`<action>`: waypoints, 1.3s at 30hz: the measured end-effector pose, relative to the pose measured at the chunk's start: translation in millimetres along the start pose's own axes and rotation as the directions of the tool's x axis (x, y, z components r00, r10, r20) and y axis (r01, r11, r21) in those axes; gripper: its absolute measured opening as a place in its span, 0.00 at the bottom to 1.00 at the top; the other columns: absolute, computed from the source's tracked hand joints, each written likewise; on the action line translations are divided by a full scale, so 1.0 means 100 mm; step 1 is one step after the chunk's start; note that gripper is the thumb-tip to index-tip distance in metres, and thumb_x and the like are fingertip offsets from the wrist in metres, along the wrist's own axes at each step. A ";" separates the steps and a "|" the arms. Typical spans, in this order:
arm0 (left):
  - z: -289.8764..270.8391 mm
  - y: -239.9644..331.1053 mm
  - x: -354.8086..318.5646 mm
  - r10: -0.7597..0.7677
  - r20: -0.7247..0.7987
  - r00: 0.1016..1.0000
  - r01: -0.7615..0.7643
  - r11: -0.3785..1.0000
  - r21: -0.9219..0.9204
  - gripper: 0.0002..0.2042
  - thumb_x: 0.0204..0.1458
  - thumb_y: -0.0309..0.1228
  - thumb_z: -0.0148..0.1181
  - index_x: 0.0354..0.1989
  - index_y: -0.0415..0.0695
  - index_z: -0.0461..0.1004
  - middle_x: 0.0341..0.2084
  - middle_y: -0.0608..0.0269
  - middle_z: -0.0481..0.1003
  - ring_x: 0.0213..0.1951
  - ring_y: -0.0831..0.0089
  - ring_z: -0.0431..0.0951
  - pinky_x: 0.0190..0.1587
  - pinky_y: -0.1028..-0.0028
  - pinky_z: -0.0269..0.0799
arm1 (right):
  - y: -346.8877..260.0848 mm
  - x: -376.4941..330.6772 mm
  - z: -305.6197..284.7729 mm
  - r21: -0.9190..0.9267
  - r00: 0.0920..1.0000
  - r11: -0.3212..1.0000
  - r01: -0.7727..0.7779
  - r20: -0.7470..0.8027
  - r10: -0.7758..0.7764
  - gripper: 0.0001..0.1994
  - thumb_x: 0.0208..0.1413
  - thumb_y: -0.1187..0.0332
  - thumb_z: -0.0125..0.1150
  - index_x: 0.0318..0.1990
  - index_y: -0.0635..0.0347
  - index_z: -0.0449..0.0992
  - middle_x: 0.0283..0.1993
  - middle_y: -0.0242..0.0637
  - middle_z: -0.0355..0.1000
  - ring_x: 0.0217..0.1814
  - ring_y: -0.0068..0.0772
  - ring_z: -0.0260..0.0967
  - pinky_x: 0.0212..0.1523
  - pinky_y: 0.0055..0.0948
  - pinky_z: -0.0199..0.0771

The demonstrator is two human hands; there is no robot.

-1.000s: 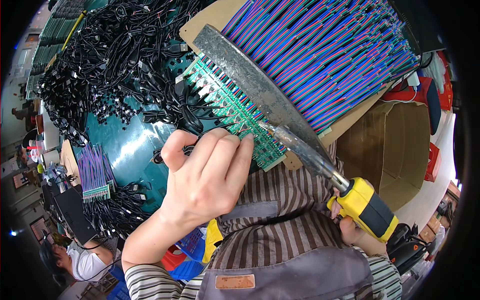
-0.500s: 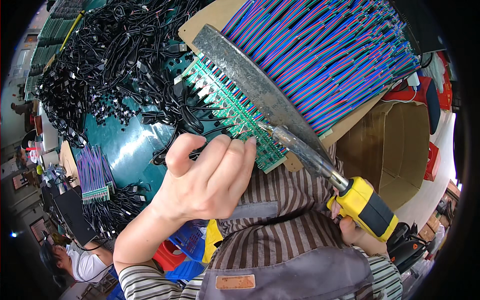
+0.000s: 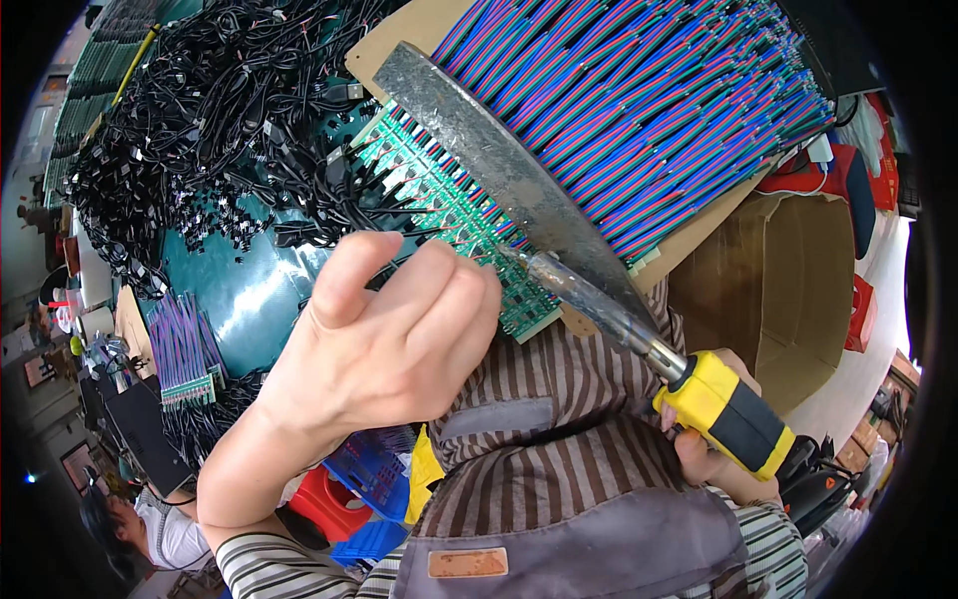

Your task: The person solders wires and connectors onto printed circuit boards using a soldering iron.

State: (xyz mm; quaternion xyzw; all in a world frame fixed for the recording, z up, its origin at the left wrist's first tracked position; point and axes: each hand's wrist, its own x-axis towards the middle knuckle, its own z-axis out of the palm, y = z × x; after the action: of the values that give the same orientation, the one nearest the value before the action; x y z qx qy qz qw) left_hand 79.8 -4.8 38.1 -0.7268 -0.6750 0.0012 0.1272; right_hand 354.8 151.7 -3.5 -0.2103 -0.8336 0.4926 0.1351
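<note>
My left hand hovers, back toward me and fingers curled together, over the near end of a row of green circuit boards. Whether it holds anything is hidden. My right hand grips the yellow and black handle of a soldering iron. The iron's metal shaft runs up and left to the boards' edge. A grey metal bar lies across the boards, pressing down rows of red, blue and green wires on a cardboard sheet.
A big tangle of black cables covers the green table at the left. A smaller wired board bundle lies near the table's edge. An open cardboard box stands at the right. Blue crates, a red stool and another person are below.
My left hand has lifted and come nearer the camera, its fingers curling tighter and hiding more of the boards. The right hand and soldering iron have stayed put.
</note>
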 end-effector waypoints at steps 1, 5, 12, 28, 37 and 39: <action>0.00 -0.01 0.00 -0.016 0.005 1.000 0.016 1.000 -0.025 0.10 0.43 0.30 0.62 0.36 0.48 0.80 0.32 0.74 0.73 0.37 0.78 0.77 0.52 0.63 0.53 | 0.01 0.02 0.00 -0.020 0.996 0.996 0.091 0.014 -0.090 0.13 0.41 0.65 0.69 0.34 0.62 0.79 0.35 0.42 0.76 0.36 0.39 0.77 0.34 0.31 0.75; 0.03 -0.03 0.01 -0.065 0.013 0.998 0.066 0.994 -0.092 0.10 0.43 0.30 0.62 0.36 0.50 0.80 0.30 0.76 0.72 0.37 0.78 0.76 0.52 0.62 0.53 | -0.01 0.08 0.11 -0.054 0.976 0.983 0.178 -0.115 -0.183 0.13 0.59 0.58 0.54 0.28 0.55 0.77 0.26 0.31 0.74 0.31 0.34 0.72 0.33 0.30 0.73; 0.07 -0.05 0.00 -0.064 -0.036 0.997 0.060 0.992 -0.109 0.11 0.42 0.30 0.61 0.37 0.50 0.80 0.30 0.75 0.72 0.37 0.77 0.76 0.52 0.61 0.54 | -0.02 0.07 -0.01 -0.068 0.994 0.991 0.113 0.002 -0.114 0.11 0.57 0.60 0.54 0.30 0.55 0.78 0.29 0.33 0.74 0.33 0.37 0.72 0.33 0.32 0.74; 0.06 -0.06 0.00 -0.097 -0.007 0.995 0.094 0.977 -0.194 0.13 0.41 0.30 0.59 0.38 0.50 0.81 0.29 0.73 0.71 0.35 0.75 0.75 0.51 0.61 0.55 | 0.05 0.02 0.10 -0.005 0.962 0.972 0.233 -0.147 -0.232 0.15 0.38 0.67 0.74 0.33 0.63 0.78 0.31 0.41 0.76 0.32 0.36 0.76 0.31 0.28 0.75; 0.08 -0.06 -0.01 -0.099 -0.033 0.995 0.090 0.976 -0.200 0.13 0.41 0.30 0.58 0.38 0.49 0.81 0.29 0.72 0.71 0.35 0.75 0.75 0.51 0.62 0.56 | 0.00 0.06 0.10 -0.006 0.973 0.981 0.195 -0.124 -0.194 0.13 0.56 0.57 0.57 0.30 0.56 0.78 0.29 0.33 0.74 0.34 0.38 0.73 0.35 0.33 0.74; 0.09 -0.06 -0.01 -0.101 -0.038 0.994 0.092 0.975 -0.202 0.13 0.42 0.30 0.58 0.38 0.49 0.81 0.29 0.72 0.71 0.35 0.74 0.75 0.51 0.62 0.55 | -0.03 0.06 0.04 -0.022 0.988 0.989 0.148 -0.045 -0.149 0.13 0.55 0.57 0.58 0.31 0.56 0.78 0.31 0.34 0.74 0.34 0.39 0.73 0.35 0.34 0.74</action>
State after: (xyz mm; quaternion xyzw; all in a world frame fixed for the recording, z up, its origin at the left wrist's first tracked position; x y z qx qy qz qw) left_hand 71.8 -4.1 30.6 -0.7020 -0.7030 -0.0902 0.0696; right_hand 347.1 150.8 -2.6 -0.1602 -0.8482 0.4683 0.1889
